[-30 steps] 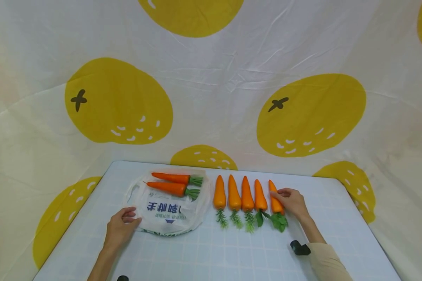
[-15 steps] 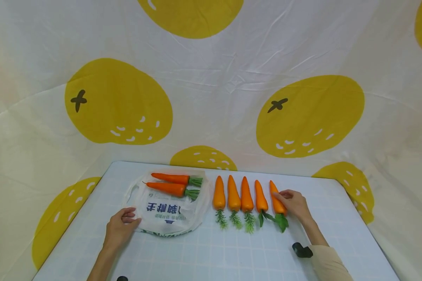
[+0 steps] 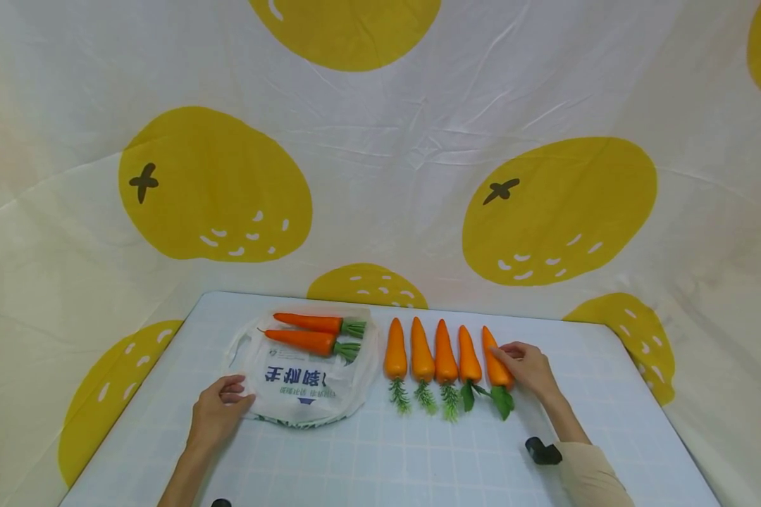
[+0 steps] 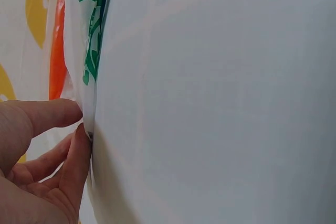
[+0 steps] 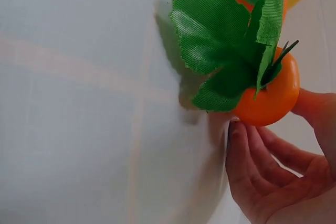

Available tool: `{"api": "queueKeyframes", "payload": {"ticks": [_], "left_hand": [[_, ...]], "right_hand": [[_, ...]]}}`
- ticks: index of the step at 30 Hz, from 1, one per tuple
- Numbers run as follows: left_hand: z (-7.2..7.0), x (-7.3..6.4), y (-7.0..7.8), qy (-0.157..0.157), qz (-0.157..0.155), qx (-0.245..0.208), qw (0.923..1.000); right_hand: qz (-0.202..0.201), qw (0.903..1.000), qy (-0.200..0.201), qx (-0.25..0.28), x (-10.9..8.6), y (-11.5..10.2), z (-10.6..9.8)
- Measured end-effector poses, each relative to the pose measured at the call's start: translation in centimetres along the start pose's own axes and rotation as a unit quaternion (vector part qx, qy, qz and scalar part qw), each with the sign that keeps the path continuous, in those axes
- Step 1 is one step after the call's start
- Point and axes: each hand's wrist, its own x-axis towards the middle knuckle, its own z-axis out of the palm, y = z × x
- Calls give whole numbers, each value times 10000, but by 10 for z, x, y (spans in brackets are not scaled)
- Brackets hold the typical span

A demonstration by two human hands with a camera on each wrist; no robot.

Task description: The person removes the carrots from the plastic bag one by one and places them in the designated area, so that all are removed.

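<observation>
Carrot (image 3: 499, 373), artificial-looking, pinched mid-body by the right hand (image 3: 530, 366), is rightmost in its row, tip toward the desk's (image 3: 406, 458) far edge; likely light, stiff, slick, best held by the body, not leaves (image 5: 210, 30). Left hand (image 3: 220, 408) pinches a plastic bag (image 3: 260, 362).

Smooth glossy carrot (image 5: 275, 100) with woven-cloth leaves (image 5: 212, 32)

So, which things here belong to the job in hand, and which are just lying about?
Likely in the job:
white bag, pinched by the left fingers
rightmost carrot, pinched by the right fingers
other four carrots in the row
two carrots on the bag

Likely just background:
table
patterned cloth behind
</observation>
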Motion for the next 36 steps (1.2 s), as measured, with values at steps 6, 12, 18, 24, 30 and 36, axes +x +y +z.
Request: {"api": "queueKeyframes", "payload": {"ticks": [6, 12, 18, 24, 30, 36], "left_hand": [[0, 0, -2, -14, 17, 13, 10000], [0, -1, -2, -12, 20, 6, 10000], [1, -2, 1, 23, 55, 5, 10000], [0, -2, 2, 12, 93, -17, 10000], [-1, -2, 3, -42, 27, -20, 10000], [-1, 0, 0, -46, 5, 30, 10000]], "right_hand": [[0, 10000, -2, -93, 0, -9, -8], [-311, 9992, 212, -106, 3, -22, -9], [-603, 9979, 244, 41, 8, -36, -8], [-973, 9944, 361, 223, 9, -56, -7], [-1110, 9927, 218, 422, 8, -77, 1], [-1459, 9873, 234, 589, 7, -95, 12]]}}
